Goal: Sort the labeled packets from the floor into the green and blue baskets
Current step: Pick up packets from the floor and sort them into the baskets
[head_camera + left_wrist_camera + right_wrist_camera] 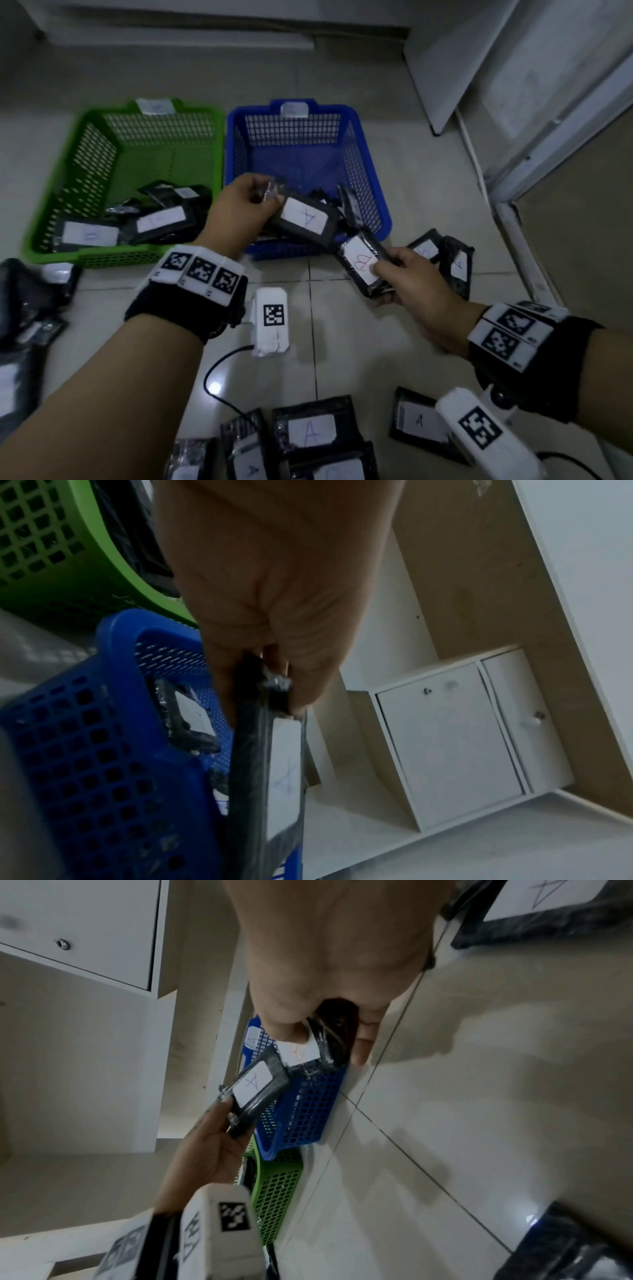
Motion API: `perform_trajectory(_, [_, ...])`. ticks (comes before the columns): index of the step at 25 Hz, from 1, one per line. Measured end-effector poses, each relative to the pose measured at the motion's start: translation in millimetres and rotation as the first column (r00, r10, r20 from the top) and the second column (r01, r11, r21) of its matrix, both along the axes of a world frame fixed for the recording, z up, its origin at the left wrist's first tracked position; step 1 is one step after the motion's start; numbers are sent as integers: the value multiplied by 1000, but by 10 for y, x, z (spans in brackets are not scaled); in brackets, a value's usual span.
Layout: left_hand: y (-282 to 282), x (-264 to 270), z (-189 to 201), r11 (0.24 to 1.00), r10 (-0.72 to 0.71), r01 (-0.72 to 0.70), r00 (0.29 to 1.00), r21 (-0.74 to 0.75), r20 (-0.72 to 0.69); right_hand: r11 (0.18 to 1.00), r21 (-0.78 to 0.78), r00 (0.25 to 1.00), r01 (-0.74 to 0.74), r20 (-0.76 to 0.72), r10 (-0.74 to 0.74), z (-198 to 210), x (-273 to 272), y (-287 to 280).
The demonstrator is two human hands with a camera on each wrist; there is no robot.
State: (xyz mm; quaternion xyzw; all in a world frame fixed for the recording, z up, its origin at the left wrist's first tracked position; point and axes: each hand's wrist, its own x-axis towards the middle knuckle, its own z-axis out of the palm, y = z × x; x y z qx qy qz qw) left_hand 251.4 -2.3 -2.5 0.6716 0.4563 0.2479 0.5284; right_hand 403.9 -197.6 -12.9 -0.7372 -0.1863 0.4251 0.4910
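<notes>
My left hand [250, 202] pinches the end of a black packet labeled A [305, 219] over the near part of the blue basket [373, 178]. The left wrist view has that packet [270, 764] hanging edge-on from my fingers beside the blue basket [85, 750]. My right hand [404, 277] grips a black packet labeled B [363, 265] just in front of the blue basket's near right corner. The green basket [85, 144] stands left of the blue one and holds several packets [157, 219]. In the right wrist view, thumb and fingers pinch the B packet [304, 1049].
Loose packets lie on the tiled floor: two [442, 253] right of my right hand, several [311, 431] near the bottom edge, more [30, 298] at the left. A black cable [219, 373] crosses the floor. A white door and frame [513, 85] stand at the right.
</notes>
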Motion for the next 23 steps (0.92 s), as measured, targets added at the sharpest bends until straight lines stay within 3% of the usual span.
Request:
perform_trajectory(2, [37, 24, -78, 987, 104, -92, 990, 129, -92, 999, 21, 999, 32, -11, -32, -4, -55, 96])
perform_trajectory(7, [58, -45, -311, 963, 64, 21, 951, 270, -301, 996, 63, 991, 68, 110, -75, 45, -206, 262])
perform_trajectory(10, [113, -304, -301, 904, 40, 85, 959, 419, -282, 993, 116, 985, -10, 173, -10, 158, -384, 432])
perform_trajectory(13, [201, -795, -344, 781, 292, -80, 923, 619, -250, 980, 143, 973, -139, 203, 109, 221, -637, 805])
perform_trajectory(16, [259, -1292, -476, 713, 541, -198, 766, 672, -349, 957, 154, 948, -245, 246, 203, 173, -931, 1331])
perform_trajectory(19, [307, -1573, -553, 779, 450, -67, 751, 623, -483, 951, 139, 950, -275, 191, 247, 93, -1244, 1838])
perform_trajectory(23, [388, -1695, -586, 795, 370, 77, 725, 602, -581, 954, 102, 958, -281, 81, 274, -16, -1442, 2211])
